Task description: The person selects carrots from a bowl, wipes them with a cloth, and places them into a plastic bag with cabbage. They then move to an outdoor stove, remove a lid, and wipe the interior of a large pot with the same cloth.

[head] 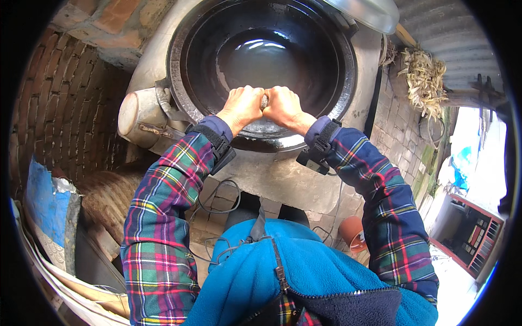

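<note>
A large black iron wok [261,138] is set into a concrete stove top [277,179] in front of me. Shallow liquid [269,67] in its bottom reflects bright light. Over the wok's near side, my left hand [243,104] and my right hand [284,105] meet, both fists closed around one small greyish item [264,102]. Only a bit of that item shows between the fists; whether it is a cloth or a scrubber, I cannot tell.
Left of the wok is a worn pale bucket [140,118] with a grey cloth [165,100] beside it. A metal lid [369,14] leans at upper right. Dried corn husks [426,79] hang right. Cables [220,210] loop below the stove, near a reddish plastic bucket [351,232].
</note>
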A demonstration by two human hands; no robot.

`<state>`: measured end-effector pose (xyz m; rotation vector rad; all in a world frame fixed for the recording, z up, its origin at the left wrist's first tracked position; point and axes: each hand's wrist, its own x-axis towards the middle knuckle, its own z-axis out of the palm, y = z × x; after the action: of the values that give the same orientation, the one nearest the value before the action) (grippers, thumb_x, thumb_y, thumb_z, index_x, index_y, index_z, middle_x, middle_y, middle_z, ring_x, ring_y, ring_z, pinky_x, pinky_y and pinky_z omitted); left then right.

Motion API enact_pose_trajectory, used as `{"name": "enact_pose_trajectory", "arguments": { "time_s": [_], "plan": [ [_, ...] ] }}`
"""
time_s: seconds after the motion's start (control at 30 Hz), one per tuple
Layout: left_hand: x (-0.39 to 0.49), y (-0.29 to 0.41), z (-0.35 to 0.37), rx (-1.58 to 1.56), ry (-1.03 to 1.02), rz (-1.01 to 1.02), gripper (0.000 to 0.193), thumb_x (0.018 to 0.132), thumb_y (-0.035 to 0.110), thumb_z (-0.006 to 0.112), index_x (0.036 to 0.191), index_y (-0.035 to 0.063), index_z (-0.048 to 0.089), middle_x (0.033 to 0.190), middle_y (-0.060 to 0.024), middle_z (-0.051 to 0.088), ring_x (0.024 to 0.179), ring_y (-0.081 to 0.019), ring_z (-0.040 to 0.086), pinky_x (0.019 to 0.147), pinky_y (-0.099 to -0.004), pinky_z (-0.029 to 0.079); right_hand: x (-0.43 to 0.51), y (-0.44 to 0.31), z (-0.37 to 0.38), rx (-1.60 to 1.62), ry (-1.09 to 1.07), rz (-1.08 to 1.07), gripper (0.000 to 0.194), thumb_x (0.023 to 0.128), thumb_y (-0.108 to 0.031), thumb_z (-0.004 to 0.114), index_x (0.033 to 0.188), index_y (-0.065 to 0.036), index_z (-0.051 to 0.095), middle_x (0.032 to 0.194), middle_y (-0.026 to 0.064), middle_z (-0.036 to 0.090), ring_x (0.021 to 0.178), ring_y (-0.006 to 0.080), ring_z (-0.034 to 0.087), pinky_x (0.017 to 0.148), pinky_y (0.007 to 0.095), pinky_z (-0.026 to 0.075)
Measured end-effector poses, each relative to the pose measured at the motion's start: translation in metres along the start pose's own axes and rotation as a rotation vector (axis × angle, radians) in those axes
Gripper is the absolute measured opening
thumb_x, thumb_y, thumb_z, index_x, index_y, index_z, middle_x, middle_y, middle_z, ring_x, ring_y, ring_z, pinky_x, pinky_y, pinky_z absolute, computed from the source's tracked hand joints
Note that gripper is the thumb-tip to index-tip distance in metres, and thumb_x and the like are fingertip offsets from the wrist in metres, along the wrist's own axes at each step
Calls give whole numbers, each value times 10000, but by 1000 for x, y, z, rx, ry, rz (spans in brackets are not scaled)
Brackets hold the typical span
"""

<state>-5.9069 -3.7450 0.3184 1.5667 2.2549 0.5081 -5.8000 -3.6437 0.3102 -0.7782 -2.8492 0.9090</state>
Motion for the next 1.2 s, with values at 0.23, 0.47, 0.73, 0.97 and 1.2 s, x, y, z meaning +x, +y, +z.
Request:
{"name": "enact_pose_trajectory", "arguments": {
  "time_s": [0.23,0.47,0.73,0.97,1.2],
  "plan": [
    [0,-8,9,87,-4,131,155,768,132,675,896,44,679,771,-197,684,771,-373,684,724,-479,535,-7,2,6,240,-107,172,220,794,-214,626,826,-15,715,810,255,673,803,419,674,749,479,534],
    [-7,-15,15,59,32,150,237,756,179,717,922,56,602,763,-197,675,772,-385,674,697,-481,533,-14,3,15,332,-181,203,264,788,-224,627,888,13,683,818,235,682,815,359,677,760,441,521],
    [-9,-32,-13,-328,-170,63,606,616,140,854,1135,44,557,1227,-208,582,1102,-332,600,922,-388,489,-7,15,-8,566,-355,-37,399,781,-209,650,1116,3,601,910,113,648,824,183,588,773,323,483],
    [-24,-31,-7,-1639,-11,-313,556,782,214,812,1258,87,553,1181,-43,623,1094,-143,580,946,-309,457,-9,-5,-1,922,-98,133,312,854,-207,620,1074,13,626,893,128,687,813,220,647,721,338,510],
    [-18,-18,11,-1645,24,-436,402,832,294,761,1121,72,592,1016,-68,653,975,-179,627,849,-328,504,-13,-29,12,757,-138,-6,485,863,-293,574,1205,50,552,1080,291,641,1034,426,627,911,452,500]
  ]
}}
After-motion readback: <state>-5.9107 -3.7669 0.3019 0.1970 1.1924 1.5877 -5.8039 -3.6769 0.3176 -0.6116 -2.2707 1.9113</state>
